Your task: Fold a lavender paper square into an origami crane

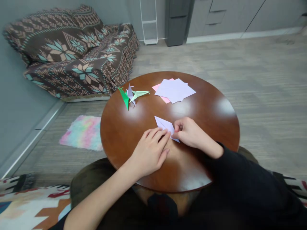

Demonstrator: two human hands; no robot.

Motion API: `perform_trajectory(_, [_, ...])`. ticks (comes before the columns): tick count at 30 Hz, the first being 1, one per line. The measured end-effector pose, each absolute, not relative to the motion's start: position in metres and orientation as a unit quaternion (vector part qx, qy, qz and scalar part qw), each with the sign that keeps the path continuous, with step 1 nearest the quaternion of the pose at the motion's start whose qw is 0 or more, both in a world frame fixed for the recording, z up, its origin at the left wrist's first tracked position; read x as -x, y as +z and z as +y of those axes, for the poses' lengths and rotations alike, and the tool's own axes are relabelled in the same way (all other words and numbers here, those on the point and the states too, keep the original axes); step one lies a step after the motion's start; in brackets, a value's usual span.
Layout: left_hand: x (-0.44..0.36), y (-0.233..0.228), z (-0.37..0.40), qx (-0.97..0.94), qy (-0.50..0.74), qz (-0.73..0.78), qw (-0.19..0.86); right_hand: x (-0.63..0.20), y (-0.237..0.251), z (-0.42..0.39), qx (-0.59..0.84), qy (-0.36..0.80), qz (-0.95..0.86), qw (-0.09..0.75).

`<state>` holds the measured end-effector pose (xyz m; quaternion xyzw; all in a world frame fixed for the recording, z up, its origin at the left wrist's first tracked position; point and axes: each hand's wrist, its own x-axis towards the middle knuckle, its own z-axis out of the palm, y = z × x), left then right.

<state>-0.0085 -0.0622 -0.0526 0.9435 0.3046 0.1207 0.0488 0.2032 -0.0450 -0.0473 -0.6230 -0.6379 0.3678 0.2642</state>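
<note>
I sit at a round wooden table, its polished top catching soft glare from overhead light. Beyond my hands the floor is grey wood-look planking. Far off to my left stands a sofa under a brown and teal patterned throw, against a grey wall. A fluffy pastel rug lies left of my hands. Straight ahead are grey cabinets and a white rack.

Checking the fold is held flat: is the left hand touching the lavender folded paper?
Touching. The head view shows the left hand's fingertips pressed flat on the lavender folded paper on the round brown wooden table.
</note>
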Motion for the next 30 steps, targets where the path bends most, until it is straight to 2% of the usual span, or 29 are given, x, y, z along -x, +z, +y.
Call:
perform_trajectory(13, [0.009, -0.050, -0.061, -0.943, 0.113, 0.306, 0.070, -0.212, -0.039, -0.061, 0.640, 0.388, -0.620, 0.235])
perform_trajectory(18, [0.011, -0.048, -0.061, -0.940, 0.124, 0.307, 0.083, -0.226, -0.035, -0.080, 0.638, 0.433, -0.603, 0.203])
perform_trajectory(21, [0.014, -0.049, -0.057, -0.938, 0.147, 0.288, 0.125, -0.231, -0.034, -0.086, 0.622, 0.452, -0.594, 0.236])
perform_trajectory(26, [0.014, -0.057, -0.046, -0.914, 0.217, 0.249, 0.235, -0.221, -0.033, -0.072, 0.582, 0.321, -0.675, 0.320])
perform_trajectory(30, [0.011, -0.059, -0.041, -0.895, 0.245, 0.247, 0.278, -0.211, -0.039, -0.049, 0.524, 0.258, -0.757, 0.295])
